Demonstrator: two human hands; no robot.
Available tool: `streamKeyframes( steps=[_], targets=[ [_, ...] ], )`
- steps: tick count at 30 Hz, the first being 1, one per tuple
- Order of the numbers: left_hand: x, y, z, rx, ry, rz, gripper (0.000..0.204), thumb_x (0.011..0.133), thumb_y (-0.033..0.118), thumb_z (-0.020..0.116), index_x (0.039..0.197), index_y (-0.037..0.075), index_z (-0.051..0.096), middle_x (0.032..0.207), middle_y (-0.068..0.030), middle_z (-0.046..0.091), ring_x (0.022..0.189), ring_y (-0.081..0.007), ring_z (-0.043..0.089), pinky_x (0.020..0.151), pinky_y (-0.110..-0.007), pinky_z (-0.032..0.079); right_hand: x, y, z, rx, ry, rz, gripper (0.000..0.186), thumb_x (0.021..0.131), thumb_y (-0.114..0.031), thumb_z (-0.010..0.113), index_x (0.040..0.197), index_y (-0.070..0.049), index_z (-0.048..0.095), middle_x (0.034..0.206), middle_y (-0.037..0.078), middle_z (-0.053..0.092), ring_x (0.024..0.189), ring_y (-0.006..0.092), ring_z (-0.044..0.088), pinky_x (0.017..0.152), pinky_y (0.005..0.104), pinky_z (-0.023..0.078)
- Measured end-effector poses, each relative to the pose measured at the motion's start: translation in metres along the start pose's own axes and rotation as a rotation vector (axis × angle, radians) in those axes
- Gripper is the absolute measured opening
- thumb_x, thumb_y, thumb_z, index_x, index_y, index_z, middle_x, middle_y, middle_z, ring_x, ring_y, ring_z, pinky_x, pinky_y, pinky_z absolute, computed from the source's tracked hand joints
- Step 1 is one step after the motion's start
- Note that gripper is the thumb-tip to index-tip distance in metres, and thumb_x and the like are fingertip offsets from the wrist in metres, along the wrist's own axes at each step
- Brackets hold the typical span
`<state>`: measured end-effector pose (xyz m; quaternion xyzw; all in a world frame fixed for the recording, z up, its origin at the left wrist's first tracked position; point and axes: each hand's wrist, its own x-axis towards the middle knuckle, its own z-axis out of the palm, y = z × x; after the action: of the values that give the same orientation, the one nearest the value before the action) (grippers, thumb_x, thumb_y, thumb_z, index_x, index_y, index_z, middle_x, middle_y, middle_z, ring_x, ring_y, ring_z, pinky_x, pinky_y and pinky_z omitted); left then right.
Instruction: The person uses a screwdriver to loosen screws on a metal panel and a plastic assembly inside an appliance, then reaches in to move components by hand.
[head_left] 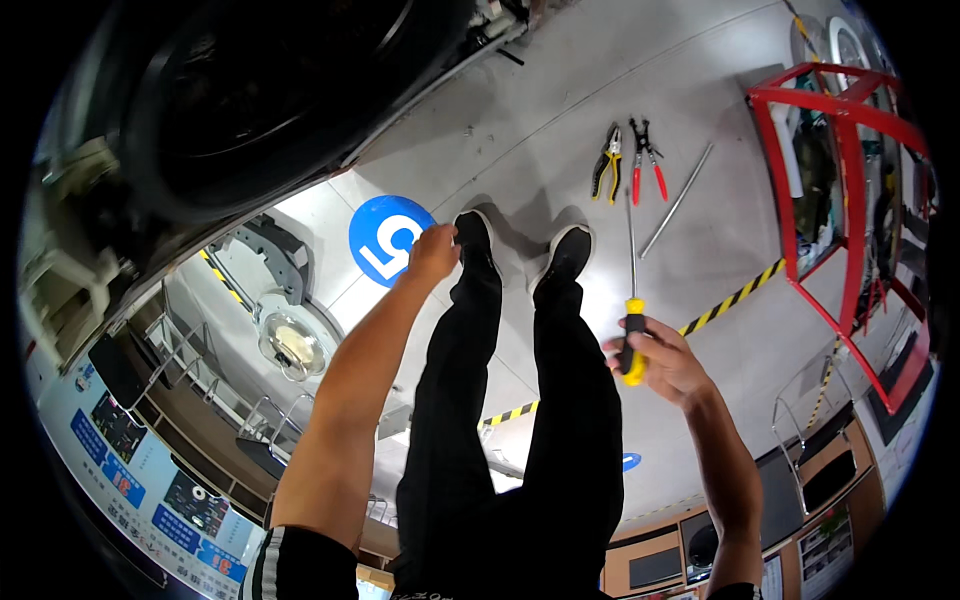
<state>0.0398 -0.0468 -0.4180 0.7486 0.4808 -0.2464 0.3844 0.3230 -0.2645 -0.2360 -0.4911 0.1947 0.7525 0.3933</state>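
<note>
On the grey tiled floor (725,225), ahead and right of the black right shoe (570,252), black-and-yellow metal pliers (612,152) lie left of red-handled metal pliers (643,149), with a thin grey rod (678,202) slanting to their right. The red metal frame (853,200) stands at the floor's right side. The yellow-and-black screwdriver (635,306) is in the right hand's (668,362) fingers, nearer the body than both pliers. The round blue floor marker (368,225) is left of both shoes.
</note>
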Motion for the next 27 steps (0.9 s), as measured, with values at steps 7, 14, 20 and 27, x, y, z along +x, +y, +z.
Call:
streamKeyframes(
  steps=[7, 14, 20, 27],
  targets=[
    [0.141, -0.038, 0.079, 0.124, 0.128, 0.104, 0.030, 0.075, 0.011, 0.064, 0.103, 0.005, 0.057, 0.106, -0.0151, 0.055, 0.097, -0.0361, 0.056, 0.082, -0.042, 0.048, 0.216, 0.007, -0.047, -1.142, 0.362, -0.270, 0.023, 0.073, -0.020, 0.066, 0.082, -0.002, 0.055, 0.075, 0.011, 0.061, 0.071, 0.0189, 0.058, 0.069, 0.0322, 0.046],
    [0.212, -0.079, 0.136, 0.098, 0.184, 0.262, 0.022, 0.077, 0.012, 0.061, 0.097, 0.009, 0.053, 0.100, -0.0137, 0.052, 0.088, -0.0365, 0.057, 0.072, -0.044, 0.049, 0.361, -0.009, -0.051, -1.595, 0.310, -0.847, 0.015, 0.072, -0.016, 0.068, 0.084, -0.006, 0.066, 0.077, 0.011, 0.060, 0.072, 0.0318, 0.059, 0.066, 0.0386, 0.048],
    [0.226, -0.086, 0.115, 0.124, 0.028, 0.405, 0.012, 0.080, 0.009, 0.054, 0.091, 0.004, 0.056, 0.092, -0.0143, 0.055, 0.087, -0.0342, 0.056, 0.075, -0.040, 0.046, 0.447, -0.041, -0.034, -1.695, 0.159, -1.067, 0.020, 0.071, -0.012, 0.064, 0.091, -0.014, 0.068, 0.088, 0.005, 0.061, 0.073, 0.0262, 0.063, 0.064, 0.0372, 0.051],
    [0.242, -0.096, 0.090, -0.228, 0.517, 0.434, 0.017, 0.075, 0.002, 0.060, 0.092, 0.002, 0.060, 0.088, -0.0114, 0.054, 0.078, -0.0272, 0.058, 0.067, -0.033, 0.048, 0.494, -0.066, -0.005, -1.722, 0.044, -1.252, 0.020, 0.071, -0.013, 0.064, 0.090, -0.012, 0.068, 0.089, 0.006, 0.061, 0.072, 0.0266, 0.063, 0.063, 0.0365, 0.051]
  ],
)
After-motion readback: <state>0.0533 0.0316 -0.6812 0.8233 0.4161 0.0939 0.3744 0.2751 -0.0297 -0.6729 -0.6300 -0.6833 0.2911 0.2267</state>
